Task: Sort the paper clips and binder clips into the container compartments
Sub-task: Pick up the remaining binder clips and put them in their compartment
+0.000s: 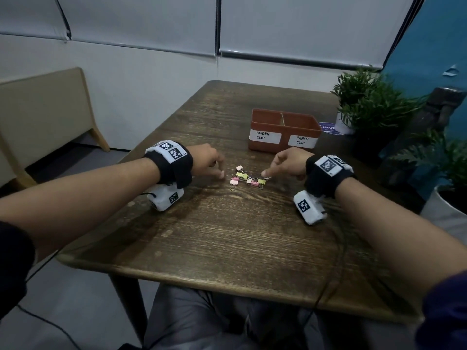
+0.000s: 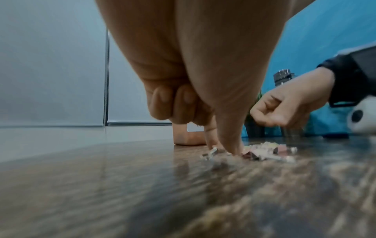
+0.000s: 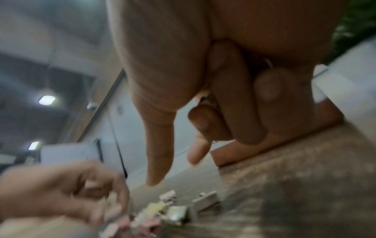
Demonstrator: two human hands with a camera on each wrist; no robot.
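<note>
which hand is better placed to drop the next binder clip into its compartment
Probably the left hand: the binder clip compartment is the container's left half, and its fingers already touch the pile.

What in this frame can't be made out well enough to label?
- Container contents: head view, front wall hides the compartment floors.
- Paper clips in the pile: too small in head view, blurred in both wrist views.
- Right hand grip: fingertips at the pile, blurred; contact unclear.
- Left hand grip: unclear too.

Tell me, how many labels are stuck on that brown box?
2, both on the front wall of the box: "BINDER CLIP" on the left and "PAPER CLIP" on the right. The other sides are hidden, so there could be more.
</note>
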